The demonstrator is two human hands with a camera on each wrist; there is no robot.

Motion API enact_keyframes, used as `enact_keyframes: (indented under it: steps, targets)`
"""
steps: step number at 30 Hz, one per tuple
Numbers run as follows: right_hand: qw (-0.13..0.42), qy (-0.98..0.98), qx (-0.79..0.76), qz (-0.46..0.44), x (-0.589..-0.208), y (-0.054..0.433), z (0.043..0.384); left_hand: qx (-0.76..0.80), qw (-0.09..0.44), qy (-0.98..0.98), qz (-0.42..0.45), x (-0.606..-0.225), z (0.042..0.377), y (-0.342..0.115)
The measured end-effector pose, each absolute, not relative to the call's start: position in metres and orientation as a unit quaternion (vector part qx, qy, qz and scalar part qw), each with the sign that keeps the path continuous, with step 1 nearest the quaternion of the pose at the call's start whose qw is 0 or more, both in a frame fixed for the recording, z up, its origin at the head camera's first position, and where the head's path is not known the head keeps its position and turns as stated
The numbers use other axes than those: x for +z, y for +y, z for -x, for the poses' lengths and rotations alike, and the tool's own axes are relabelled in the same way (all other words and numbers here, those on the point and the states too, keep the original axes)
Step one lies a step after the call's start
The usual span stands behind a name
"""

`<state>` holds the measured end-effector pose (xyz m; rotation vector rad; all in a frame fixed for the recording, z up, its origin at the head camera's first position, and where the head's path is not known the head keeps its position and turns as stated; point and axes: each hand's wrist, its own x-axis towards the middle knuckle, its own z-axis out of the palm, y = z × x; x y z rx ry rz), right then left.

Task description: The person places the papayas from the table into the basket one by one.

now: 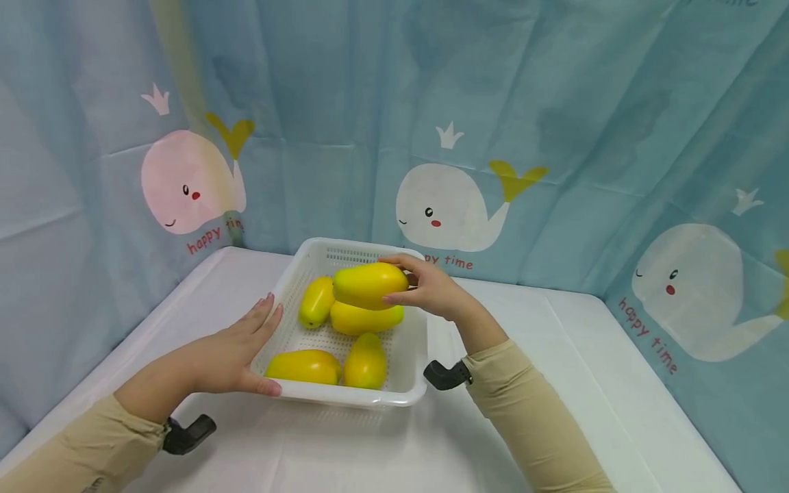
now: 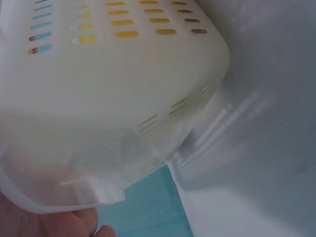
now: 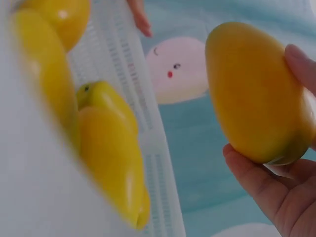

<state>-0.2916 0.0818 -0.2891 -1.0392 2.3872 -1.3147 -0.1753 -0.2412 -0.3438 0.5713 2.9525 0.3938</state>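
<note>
My right hand (image 1: 425,287) holds a yellow mango (image 1: 368,285) between thumb and fingers, raised over the basket. In the right wrist view the held mango (image 3: 256,94) shows a greenish end near the palm. Below it is a white plastic basket (image 1: 416,356) with slotted walls. Inside lie several more mangoes: one at the left (image 1: 317,302), another (image 1: 366,320) partly covered by the held one, and two along the front, a left one (image 1: 305,366) and a right one (image 1: 366,363). My left hand (image 1: 231,352) rests against the basket's front-left corner, fingers spread along the rim.
The basket stands on a white-covered table (image 1: 555,383). Behind and at both sides hangs a blue curtain (image 1: 320,192) with whale prints, close to the basket's back edge. Each wrist carries a black camera mount, one on the left (image 1: 188,435) and one on the right (image 1: 446,375).
</note>
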Motion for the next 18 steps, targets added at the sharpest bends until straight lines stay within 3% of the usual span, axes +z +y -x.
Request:
enact_keyframes:
  steps: [18]
  targets:
    - [0.123, 0.845, -0.386, 0.349, -0.297, 0.033, 0.288, 0.125, 0.050, 0.972, -0.190, -0.346, 0.176, -0.242]
